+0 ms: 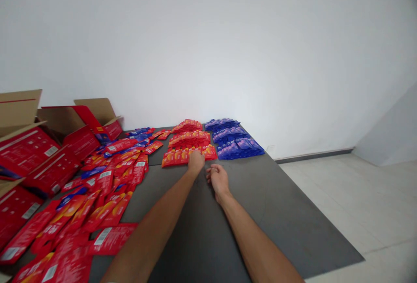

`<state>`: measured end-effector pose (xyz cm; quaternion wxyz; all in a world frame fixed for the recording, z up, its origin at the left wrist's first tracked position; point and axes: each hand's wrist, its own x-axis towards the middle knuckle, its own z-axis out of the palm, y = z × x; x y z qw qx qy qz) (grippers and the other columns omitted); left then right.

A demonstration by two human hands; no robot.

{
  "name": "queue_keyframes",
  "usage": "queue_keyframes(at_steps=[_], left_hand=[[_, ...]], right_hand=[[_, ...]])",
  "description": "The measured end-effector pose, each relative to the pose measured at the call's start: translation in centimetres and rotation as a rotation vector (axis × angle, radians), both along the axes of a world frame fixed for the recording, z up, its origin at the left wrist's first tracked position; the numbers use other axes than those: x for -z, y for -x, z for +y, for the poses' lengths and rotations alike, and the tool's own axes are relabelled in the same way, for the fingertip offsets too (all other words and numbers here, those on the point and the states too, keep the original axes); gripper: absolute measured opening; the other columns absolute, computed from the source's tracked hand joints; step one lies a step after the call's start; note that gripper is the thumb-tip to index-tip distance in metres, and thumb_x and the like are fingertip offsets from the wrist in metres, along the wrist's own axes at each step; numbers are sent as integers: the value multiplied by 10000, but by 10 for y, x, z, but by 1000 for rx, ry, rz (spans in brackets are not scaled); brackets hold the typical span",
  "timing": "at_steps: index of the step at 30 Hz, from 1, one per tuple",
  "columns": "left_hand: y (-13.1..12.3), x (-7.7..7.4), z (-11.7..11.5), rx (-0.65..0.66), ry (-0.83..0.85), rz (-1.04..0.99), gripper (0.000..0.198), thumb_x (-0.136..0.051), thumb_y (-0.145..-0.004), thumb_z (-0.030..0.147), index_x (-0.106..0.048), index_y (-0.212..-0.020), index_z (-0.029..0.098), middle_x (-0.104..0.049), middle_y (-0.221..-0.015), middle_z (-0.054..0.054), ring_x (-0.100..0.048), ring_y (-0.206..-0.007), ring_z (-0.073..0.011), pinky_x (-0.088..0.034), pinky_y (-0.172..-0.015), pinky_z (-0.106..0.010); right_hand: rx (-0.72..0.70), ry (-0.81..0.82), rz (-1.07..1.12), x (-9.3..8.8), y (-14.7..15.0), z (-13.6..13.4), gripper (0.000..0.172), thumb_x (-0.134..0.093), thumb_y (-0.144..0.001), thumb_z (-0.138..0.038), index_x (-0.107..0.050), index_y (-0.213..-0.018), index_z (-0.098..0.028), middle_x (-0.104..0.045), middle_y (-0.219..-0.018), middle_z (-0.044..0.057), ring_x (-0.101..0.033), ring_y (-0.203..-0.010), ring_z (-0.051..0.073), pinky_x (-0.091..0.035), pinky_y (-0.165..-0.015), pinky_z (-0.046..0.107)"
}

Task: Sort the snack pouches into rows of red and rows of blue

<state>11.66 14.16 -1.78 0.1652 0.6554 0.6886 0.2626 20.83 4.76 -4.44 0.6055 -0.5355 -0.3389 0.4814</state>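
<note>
My left hand (196, 160) reaches to the front row of red packets (181, 156), its fingers closed at the lower edge of one packet; the fingertips are partly hidden behind the hand. These red packets with orange fruit prints lie overlapped in several rows. Just right of them are matching rows of blue-purple packets (239, 147). Nearer to me, my right hand (219, 179) hovers at the table, fingers loosely curled and slightly apart, with nothing seen in them. It is below the gap between the red and blue rows.
A loose heap of red and blue packets (107, 178) spreads over the left of the dark grey table (276, 213). Several open red cardboard boxes (28, 150) stand along the left side. A white wall (208, 48) rises behind; pale floor (339, 196) lies to the right.
</note>
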Motion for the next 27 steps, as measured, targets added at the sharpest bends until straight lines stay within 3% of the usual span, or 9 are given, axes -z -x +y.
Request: queue_keyframes(at_steps=[4, 8, 14, 18, 23, 27], left_hand=[[12, -5, -24, -7, 12, 54, 259, -492, -857, 241, -701, -945, 115, -692, -997, -193, -640, -973, -253, -449, -829, -308], [36, -7, -54, -9, 30, 104, 291, -474, -852, 209, -679, -1026, 97, -666, -1071, -210, -629, -1024, -270, -446, -861, -320], [88, -9, -104, -64, -52, 199, 345, -469, -835, 155, -640, -1133, 126, -627, -1154, -176, -591, -1089, -254, -419, -927, -311], [131, -10, -139, -123, -85, 297, 348, -451, -860, 190, -632, -1155, 156, -603, -1206, -155, -552, -1130, -260, -388, -980, -348], [183, -5, -182, -244, -108, 425, 472, -474, -877, 300, -538, -1331, 188, -441, -1452, -150, -348, -1353, -334, -225, -1114, -478], [206, 1, -210, -334, -57, 475, 566, -493, -872, 413, -475, -1405, 222, -323, -1540, -145, -160, -1440, -390, -71, -1132, -582]], right_hand=[[-21, -30, -108, 4, 0, -1, 212, -497, -760, -299, -580, -937, -217, -688, -793, 11, -576, -538, 133, -413, -449, 223], [-58, -97, -354, 7, 1, -3, 208, -497, -782, -295, -622, -933, -226, -700, -795, 9, -625, -634, 162, -477, -599, 259], [-140, -199, -703, 6, 11, -12, 242, -446, -842, -246, -637, -987, -217, -711, -859, 32, -655, -833, 186, -465, -804, 288], [-196, -235, -858, 3, 23, -23, 263, -442, -867, -239, -640, -1036, -209, -711, -914, 48, -650, -866, 194, -448, -821, 287], [-277, -307, -1047, 0, 50, -37, 283, -417, -897, -212, -648, -1057, -184, -701, -978, 88, -639, -897, 203, -426, -814, 275], [-353, -402, -1164, -3, 74, -49, 296, -406, -893, -159, -658, -1048, -167, -696, -975, 102, -619, -920, 209, -405, -834, 272]])
